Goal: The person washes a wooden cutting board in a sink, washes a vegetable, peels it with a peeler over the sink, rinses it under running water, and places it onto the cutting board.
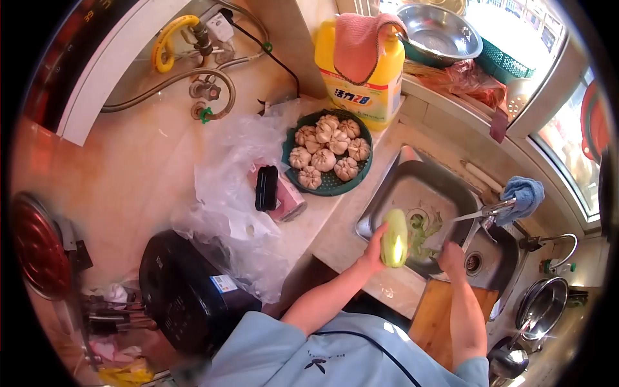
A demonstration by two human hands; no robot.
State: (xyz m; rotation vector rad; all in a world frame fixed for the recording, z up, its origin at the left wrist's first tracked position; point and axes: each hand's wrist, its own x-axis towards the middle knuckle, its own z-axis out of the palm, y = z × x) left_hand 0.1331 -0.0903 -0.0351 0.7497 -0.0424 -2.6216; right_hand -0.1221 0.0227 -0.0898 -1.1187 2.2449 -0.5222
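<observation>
My left hand (372, 250) is wrapped round a pale green, oblong gourd (394, 238), held upright over the near left edge of the steel sink (422, 175). Its skin looks wet and shines in the light. Green peelings (422, 231) lie in the basin by the drain. My right hand (452, 257) is closed at the divider between the two basins, to the right of the gourd and apart from it. What its fingers hold is too blurred to name. Water runs from the faucet (495, 209) into the basin close by.
A wooden cutting board (445, 317) lies at the sink's near edge. Garlic bulbs (324, 159) fill a green basket (342, 188) on the left counter, beside a plastic bag (222, 161), a yellow detergent jug (361, 93) and a black rice cooker (184, 290). A blue cloth (521, 197) hangs on the faucet.
</observation>
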